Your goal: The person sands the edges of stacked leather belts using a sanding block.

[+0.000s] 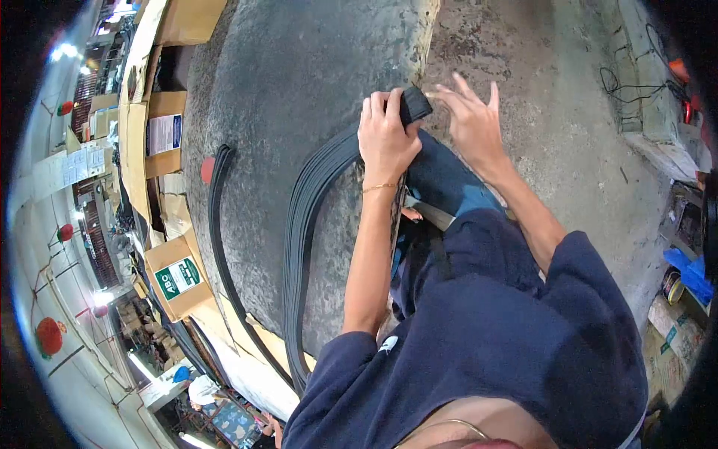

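A thick bundle of long black rubber strips (303, 224) lies across a grey stone-like table (299, 67). My left hand (385, 138) grips the near end of the bundle at the table's edge, fingers wrapped over it. My right hand (471, 120) hovers just right of that end, fingers spread, fingertips close to the bundle's tip; it holds nothing. A thinner separate black strip (217, 217) curves along the table further left. My dark blue sleeves and jeans fill the lower right.
Cardboard boxes (176, 273) line the far side of the table, one with a green label. Rough concrete floor (576, 127) spreads to the right, with cables, a blue bag (688, 273) and clutter along its edge. Red lanterns hang at far left.
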A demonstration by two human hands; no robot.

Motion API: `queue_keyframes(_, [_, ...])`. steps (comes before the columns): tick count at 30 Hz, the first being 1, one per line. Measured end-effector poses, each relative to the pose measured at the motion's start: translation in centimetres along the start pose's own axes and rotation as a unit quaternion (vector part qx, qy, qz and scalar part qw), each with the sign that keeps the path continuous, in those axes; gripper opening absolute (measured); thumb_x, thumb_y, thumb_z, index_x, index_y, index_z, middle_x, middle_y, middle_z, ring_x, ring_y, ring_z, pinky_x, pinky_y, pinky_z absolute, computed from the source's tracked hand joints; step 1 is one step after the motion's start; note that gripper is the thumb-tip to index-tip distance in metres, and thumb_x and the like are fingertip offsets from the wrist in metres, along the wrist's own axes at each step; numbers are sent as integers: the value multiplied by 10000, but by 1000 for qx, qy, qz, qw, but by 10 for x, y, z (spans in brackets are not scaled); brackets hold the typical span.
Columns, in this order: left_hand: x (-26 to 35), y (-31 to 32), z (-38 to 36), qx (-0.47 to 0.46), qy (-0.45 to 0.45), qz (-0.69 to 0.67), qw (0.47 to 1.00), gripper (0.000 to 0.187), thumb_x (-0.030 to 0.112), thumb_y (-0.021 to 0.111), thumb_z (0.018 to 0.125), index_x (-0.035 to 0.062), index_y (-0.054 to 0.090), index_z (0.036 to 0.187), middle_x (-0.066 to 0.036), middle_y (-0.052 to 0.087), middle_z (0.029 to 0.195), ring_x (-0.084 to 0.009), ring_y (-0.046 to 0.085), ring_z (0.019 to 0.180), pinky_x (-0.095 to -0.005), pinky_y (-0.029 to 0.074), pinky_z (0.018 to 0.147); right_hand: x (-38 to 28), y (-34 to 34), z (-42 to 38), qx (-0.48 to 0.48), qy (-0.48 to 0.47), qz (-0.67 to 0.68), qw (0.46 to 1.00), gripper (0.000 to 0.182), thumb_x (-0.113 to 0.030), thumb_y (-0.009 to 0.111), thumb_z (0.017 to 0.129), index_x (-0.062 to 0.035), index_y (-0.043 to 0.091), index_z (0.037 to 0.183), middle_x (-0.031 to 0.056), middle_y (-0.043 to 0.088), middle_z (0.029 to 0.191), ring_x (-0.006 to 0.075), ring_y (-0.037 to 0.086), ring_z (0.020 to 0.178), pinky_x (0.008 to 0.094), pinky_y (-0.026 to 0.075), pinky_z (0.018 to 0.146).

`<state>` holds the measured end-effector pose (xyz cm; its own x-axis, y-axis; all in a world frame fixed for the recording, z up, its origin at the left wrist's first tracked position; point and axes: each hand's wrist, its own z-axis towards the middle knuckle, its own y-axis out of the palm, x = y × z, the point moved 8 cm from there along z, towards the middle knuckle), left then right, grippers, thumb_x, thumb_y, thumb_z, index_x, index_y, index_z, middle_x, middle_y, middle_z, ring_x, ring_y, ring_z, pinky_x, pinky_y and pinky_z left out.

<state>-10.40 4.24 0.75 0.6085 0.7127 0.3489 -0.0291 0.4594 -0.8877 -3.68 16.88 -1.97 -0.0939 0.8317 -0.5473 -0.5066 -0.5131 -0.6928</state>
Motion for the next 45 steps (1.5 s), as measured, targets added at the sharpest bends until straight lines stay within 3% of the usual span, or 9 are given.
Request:
queue_keyframes(18, [-1, -1, -7, -9, 45, -9, 999, 580, 99, 816, 714, 13, 607, 1249, -149, 577, 1095, -370, 563, 1039, -450, 488, 891, -13, -1, -19, 11, 9, 27, 1000, 458, 30, 527, 894, -160, 682, 1281, 17, 681, 1355, 247, 555, 1370, 720, 196, 1169])
queue_keyframes(21, [-5, -11, -2, -25, 69, -16, 997, 573, 94, 811, 738, -4, 601, 1262, -162, 576, 1108, -378, 558, 1039, -453, 480, 908, 5, -7, -18, 19, 51, 30, 998, 468, 44, 539, 873, -143, 683, 1277, 21, 680, 1358, 253, 558, 1368, 713, 196, 1171])
queue_keyframes(27, [-14, -20, 16, -56, 76, -4, 996, 569, 84, 758, 809, -39, 562, 1329, -187, 570, 1190, -386, 539, 1117, -458, 453, 965, 28, -16, -7, 21, 108, 36, 993, 394, 45, 508, 961, -123, 690, 1268, 33, 690, 1346, 268, 537, 1393, 647, 195, 1204])
queue_keyframes(32, [-11, -4, 6, -69, 118, 116, 984, 630, 173, 700, 877, -40, 467, 1422, -191, 569, 1294, -366, 544, 1180, -487, 413, 1029, 17, -1, 4, 23, 78, 123, 989, 265, -79, 582, 1015, -51, 683, 1259, 142, 703, 1286, 315, 667, 1213, 480, 466, 1089])
queue_keyframes(35, [-12, -1, 3, -76, 109, 127, 983, 651, 210, 645, 913, -63, 417, 1458, -223, 540, 1379, -374, 511, 1285, -499, 366, 1113, 10, 6, 9, 39, 143, 192, 970, 269, -83, 589, 1010, -31, 679, 1258, 197, 701, 1255, 338, 701, 1134, 437, 513, 1041])
queue_keyframes(38, [-16, -1, 4, -74, 113, 127, 983, 675, 227, 617, 916, -80, 393, 1474, -249, 511, 1430, -382, 471, 1365, -493, 331, 1170, -19, 4, 17, 14, 126, 229, 965, 296, -83, 611, 995, -28, 673, 1280, 214, 693, 1262, 348, 678, 1178, 425, 511, 1043])
queue_keyframes(40, [-16, 0, 2, -55, 142, 129, 980, 676, 230, 615, 907, -89, 402, 1464, -248, 516, 1425, -386, 479, 1354, -482, 339, 1166, -46, 16, 9, 45, 6, 122, 991, 331, -43, 592, 976, -22, 646, 1302, 197, 680, 1285, 354, 638, 1227, 439, 512, 1045])
queue_keyframes(42, [-15, -2, 0, -35, 153, 116, 981, 651, 188, 630, 888, -85, 436, 1447, -244, 533, 1405, -383, 498, 1328, -470, 371, 1143, -39, 23, -1, 44, 5, 127, 991, 403, -23, 604, 944, -29, 630, 1346, 189, 657, 1334, 363, 603, 1280, 437, 499, 1068])
queue_keyframes(45, [-19, -4, -1, -30, 130, 70, 989, 626, 126, 652, 864, -68, 473, 1432, -225, 560, 1367, -379, 526, 1278, -465, 413, 1100, -24, 26, -6, 16, -63, 142, 988, 593, 55, 627, 789, -26, 616, 1376, 153, 613, 1418, 362, 551, 1350, 445, 479, 1101])
